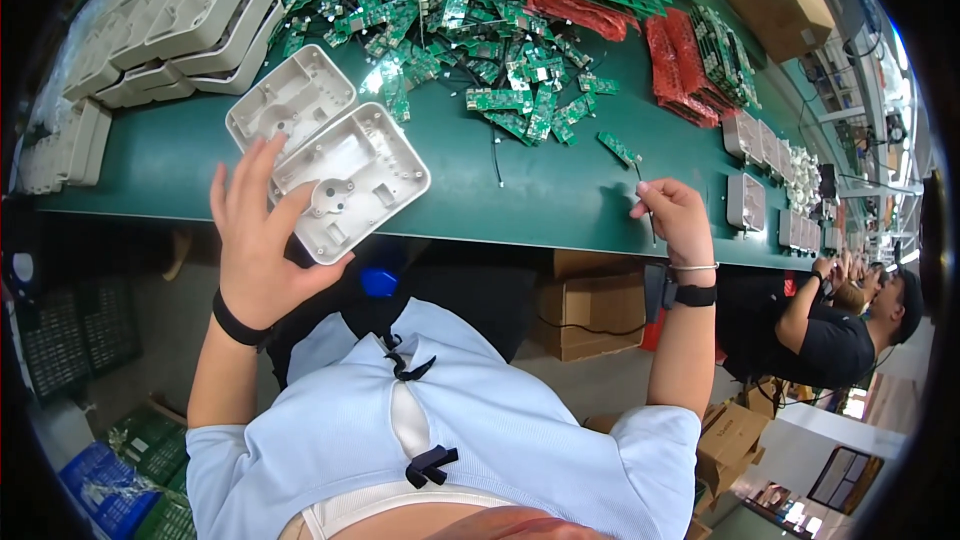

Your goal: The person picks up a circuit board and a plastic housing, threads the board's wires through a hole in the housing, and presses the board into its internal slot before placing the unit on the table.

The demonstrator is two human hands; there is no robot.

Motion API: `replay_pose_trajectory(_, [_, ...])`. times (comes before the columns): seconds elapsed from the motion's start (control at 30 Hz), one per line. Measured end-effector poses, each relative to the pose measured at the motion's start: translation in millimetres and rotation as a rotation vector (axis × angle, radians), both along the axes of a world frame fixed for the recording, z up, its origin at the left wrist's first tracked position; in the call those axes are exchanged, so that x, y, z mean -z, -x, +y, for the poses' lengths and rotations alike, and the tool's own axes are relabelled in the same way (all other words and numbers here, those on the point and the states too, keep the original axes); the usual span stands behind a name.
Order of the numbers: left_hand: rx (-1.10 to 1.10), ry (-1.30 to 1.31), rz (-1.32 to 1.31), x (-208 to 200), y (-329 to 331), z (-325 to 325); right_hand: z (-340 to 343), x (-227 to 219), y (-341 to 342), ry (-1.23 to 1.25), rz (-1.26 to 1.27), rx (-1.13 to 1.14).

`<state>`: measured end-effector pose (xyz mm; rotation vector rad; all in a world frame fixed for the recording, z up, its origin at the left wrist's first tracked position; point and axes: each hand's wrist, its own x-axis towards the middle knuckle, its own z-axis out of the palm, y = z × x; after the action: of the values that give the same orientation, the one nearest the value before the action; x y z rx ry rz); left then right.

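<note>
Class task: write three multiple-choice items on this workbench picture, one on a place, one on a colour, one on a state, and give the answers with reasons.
1. Where do the loose circuit boards lie?
A. On the floor
B. On the bench beyond the hands
C. In a blue crate

2. What colour is the shell at the left hand?
A. Pale grey
B. Red
C. Black

3. What is the right hand doing?
A. Lying flat and empty
B. Gripping a box
C. Pinching a thin dark wire

Answers: 1 B, the green boards are heaped on the bench top. 2 A, the moulded shell is pale grey. 3 C, its fingers close on the wire.
</note>
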<state>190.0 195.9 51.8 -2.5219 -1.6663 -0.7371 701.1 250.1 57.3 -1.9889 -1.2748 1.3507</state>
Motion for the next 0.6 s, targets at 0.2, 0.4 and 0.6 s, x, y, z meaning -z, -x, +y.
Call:
replay_pose_trajectory(0.2, [0.117,0.040,-0.025,-16.9,-25.6,7.2,-15.8,29.9,33.6,-0.099,0.930,0.249])
replay_pose_trajectory(0.4, [0.235,0.150,-0.224,-9.0,-39.6,17.0,-19.9,45.0,119.7,-0.492,1.275,0.213])
replay_pose_trajectory(0.6, [0.236,0.143,-0.216,-8.8,-40.4,16.2,-33.0,24.3,202.4,-0.774,0.840,-0.084])
